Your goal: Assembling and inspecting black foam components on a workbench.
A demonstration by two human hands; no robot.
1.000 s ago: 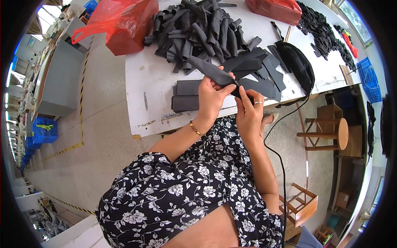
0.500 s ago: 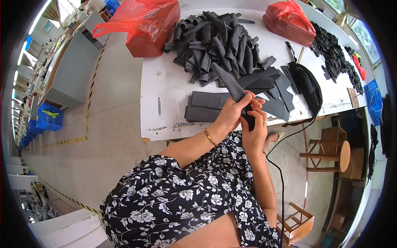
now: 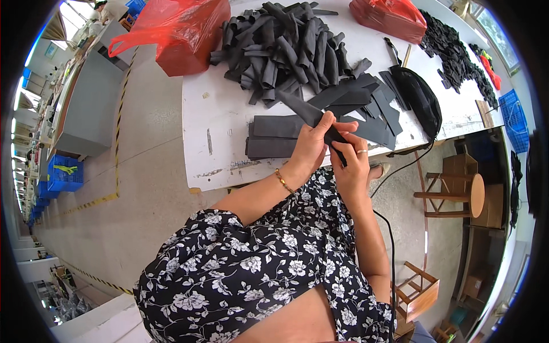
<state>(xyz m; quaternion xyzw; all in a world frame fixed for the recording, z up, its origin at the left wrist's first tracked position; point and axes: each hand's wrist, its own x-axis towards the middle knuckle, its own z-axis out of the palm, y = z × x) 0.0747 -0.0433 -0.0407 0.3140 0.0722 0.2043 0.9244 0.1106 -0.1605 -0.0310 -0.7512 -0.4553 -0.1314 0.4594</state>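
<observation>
Both my hands grip one dark grey fabric strip (image 3: 301, 110) just above the table's front edge. My left hand (image 3: 311, 140) pinches it near the middle, thumb on top, and its far end points up and left toward the pile. My right hand (image 3: 351, 160) has its fingers closed around the near end, which looks folded or rolled. Under and beside my left hand lie flat stacked grey strips (image 3: 273, 124). More flat strips (image 3: 350, 100) fan out beyond my right hand. A big heap of curled strips (image 3: 286, 51) rises behind them.
Two red plastic bags (image 3: 191, 48) (image 3: 392, 20) flank the heap on the white table (image 3: 200, 131). A black zip pouch (image 3: 420, 103) lies to the right, with a black cable (image 3: 384, 220) hanging past the edge. Wooden stools (image 3: 474, 195) stand on the floor at right.
The whole view has shifted, so the table appears a little further up and left. Both hands keep hold of the strip, and the right fingers have shifted slightly along its near end.
</observation>
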